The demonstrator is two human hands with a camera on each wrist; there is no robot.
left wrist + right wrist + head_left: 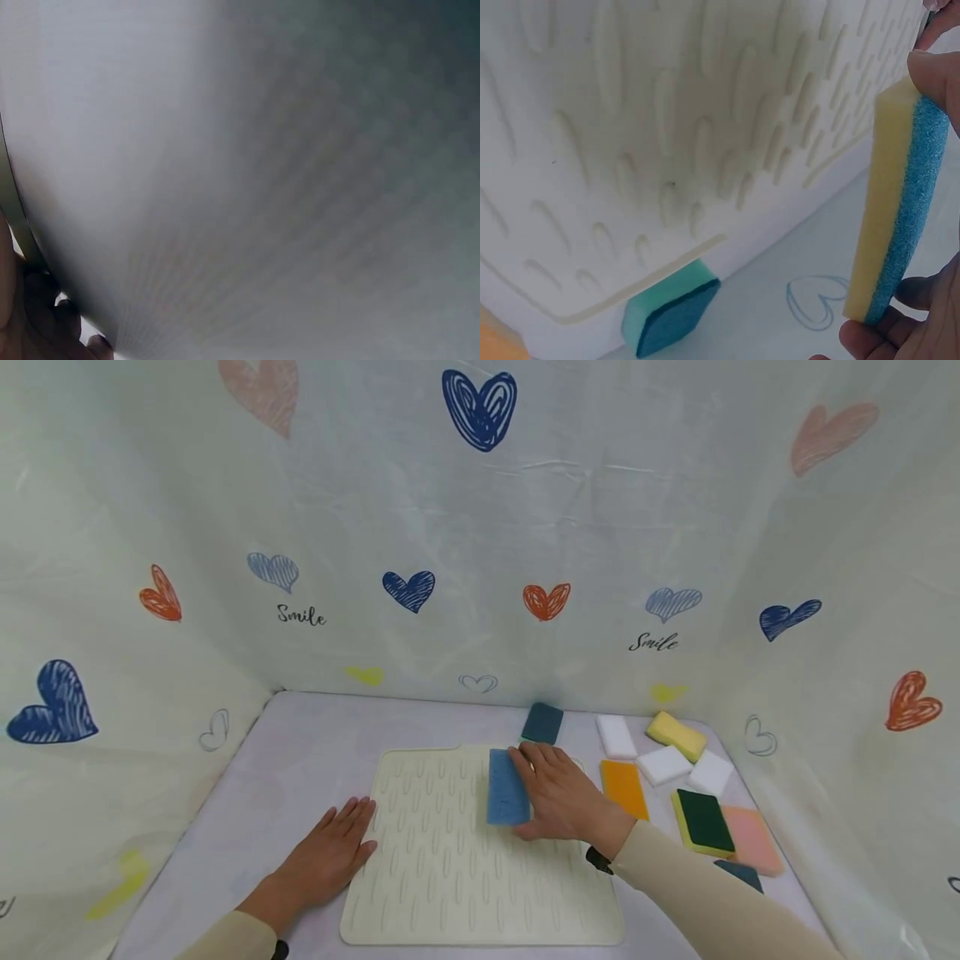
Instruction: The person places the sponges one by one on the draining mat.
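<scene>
Sponge (507,789): held above the right half of the mat, blue face up, yellow foam toward the mat, apart from it in the right wrist view.
Right hand (566,793): pinching the sponge between thumb and fingers, gripping from the right side.
Left hand (330,852): laid flat, straight fingers close together, thumb set apart, at the left edge of the mat; mostly out of sight in the blurred left wrist view.
Mat (450,860): cream, ridged, flat on the table (300,777); partly covered on the right by sponge, right hand and wrist.
Far teal sponge (542,724): just beyond the far edge of the mat, behind the right hand.
White blocks (663,766): right of the mat, toward the far side.
Yellow sponge (677,735): far right, beside the blocks.
Orange sponge (622,787): just right of the right hand.
Green-and-yellow sponge (702,821): farther right, partly in front of the pink sponge (753,842).
Near teal piece (741,873): near right, partly hidden by the right sleeve (701,889).
Count, white blocks: three.
Count, teal pieces: two.
Count, held, yellow, orange, green-and-yellow, pink: one each.
Count, hands: two.
</scene>
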